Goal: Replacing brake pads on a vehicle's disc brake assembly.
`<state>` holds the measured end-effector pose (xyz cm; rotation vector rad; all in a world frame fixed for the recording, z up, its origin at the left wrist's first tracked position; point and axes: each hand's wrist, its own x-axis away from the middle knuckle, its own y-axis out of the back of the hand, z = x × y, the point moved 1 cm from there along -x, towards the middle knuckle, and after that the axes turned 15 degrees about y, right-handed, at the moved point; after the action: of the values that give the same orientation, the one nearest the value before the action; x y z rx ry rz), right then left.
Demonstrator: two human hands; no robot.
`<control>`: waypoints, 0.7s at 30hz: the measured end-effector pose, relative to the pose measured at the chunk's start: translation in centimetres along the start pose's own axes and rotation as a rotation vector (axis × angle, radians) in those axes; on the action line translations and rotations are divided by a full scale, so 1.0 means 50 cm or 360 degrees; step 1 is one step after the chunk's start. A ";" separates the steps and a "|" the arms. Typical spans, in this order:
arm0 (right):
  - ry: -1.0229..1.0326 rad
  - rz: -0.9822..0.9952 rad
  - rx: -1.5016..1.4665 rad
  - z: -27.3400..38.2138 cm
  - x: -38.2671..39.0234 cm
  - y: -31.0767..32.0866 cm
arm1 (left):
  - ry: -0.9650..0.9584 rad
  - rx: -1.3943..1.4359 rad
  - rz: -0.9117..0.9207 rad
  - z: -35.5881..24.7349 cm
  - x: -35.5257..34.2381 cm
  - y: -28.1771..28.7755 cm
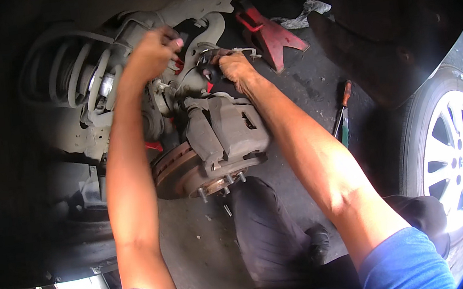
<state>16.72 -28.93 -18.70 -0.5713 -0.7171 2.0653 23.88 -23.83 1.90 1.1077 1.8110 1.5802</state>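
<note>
My left hand [156, 51] is raised beside the upper suspension arm, right of the coil spring [79, 70]. Its fingers are curled together, slightly blurred, and whatever they hold is hidden. My right hand [236, 68] reaches in behind the brake caliper [235, 127], fingers bent round a dark part or tool that I cannot make out. The curved knuckle arm [210, 30] rises between the two hands. Below them the caliper sits over the rusty brake disc [180, 172], whose wheel studs [228, 180] point toward me.
A red jack stand [272, 38] stands on the floor beyond my right hand, crumpled clear plastic [310, 11] next to it. An orange-handled screwdriver [346, 94] lies right of my forearm. A wheel [453, 142] with silver spokes is at the far right. Dark bodywork overhangs the upper right.
</note>
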 end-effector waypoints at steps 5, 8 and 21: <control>-0.0168 -0.0020 0.0210 0.024 0.009 0.001 | -0.0020 0.0139 -0.0645 -0.039 0.369 0.052; -0.0161 0.0042 0.0484 0.027 0.015 0.008 | 0.0711 0.0213 -0.0396 0.036 0.567 0.009; 0.0020 0.0003 0.0233 -0.010 0.009 0.006 | 0.1969 0.1138 -0.0034 0.528 0.904 -0.530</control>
<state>16.63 -28.53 -19.34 -0.5017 -0.5522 2.0938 13.25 28.33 -22.70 0.2077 3.3344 1.7896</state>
